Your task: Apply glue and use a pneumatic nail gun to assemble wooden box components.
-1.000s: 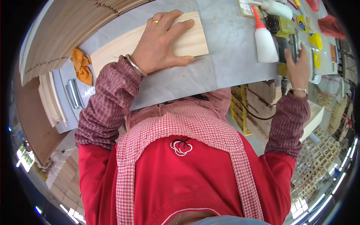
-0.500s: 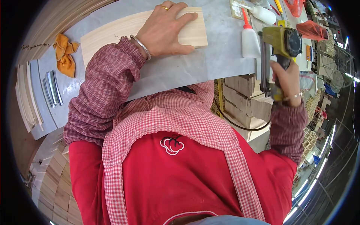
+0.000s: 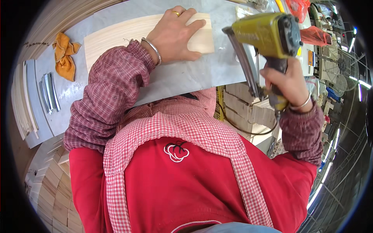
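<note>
Two hands work: left hand (image 3: 173, 35), fingers spread flat, steadies a pale rectangular wooden board (image 3: 116, 37) on the grey desk (image 3: 182, 77); right hand (image 3: 285, 83) grips a raised yellow-green nail gun (image 3: 268, 37).

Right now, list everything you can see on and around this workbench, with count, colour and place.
wooden board: one, pale, on the grey table, under the left hand
nail gun: one, yellow-green, raised over the table's right edge
rag: one, orange, left of the board
metal strips: a few, silvery, far left
wood blocks: a stack, pale, lower left
left hand: flat on the board
right hand: gripping the nail gun
</note>
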